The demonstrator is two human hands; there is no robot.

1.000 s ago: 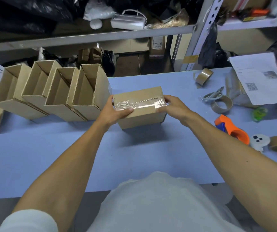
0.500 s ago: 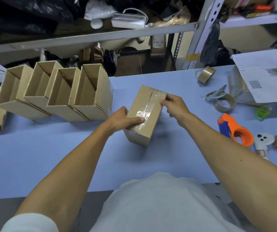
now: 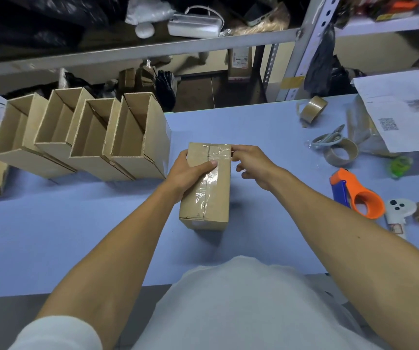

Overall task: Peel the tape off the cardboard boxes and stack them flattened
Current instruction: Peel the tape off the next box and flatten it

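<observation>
Am gripping sealed box [image 3: 207, 188] with left hand [image 3: 188, 173]; right hand [image 3: 251, 162] pinching clear tape [image 3: 212, 178] end at far edge. Peel starting; next I'm needing steady pull toward me.

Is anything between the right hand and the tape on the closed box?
Nothing visible. The right hand is at the far end of the clear tape on the sealed box; the left hand grips the box.

Even overhead light brightens the pale blue tabletop [image 3: 266, 127]; glare glints off the clear tape strip [image 3: 209, 181]. Dim upper shelves, soft shadows, wide-angle bending and blur at the edges.
</observation>
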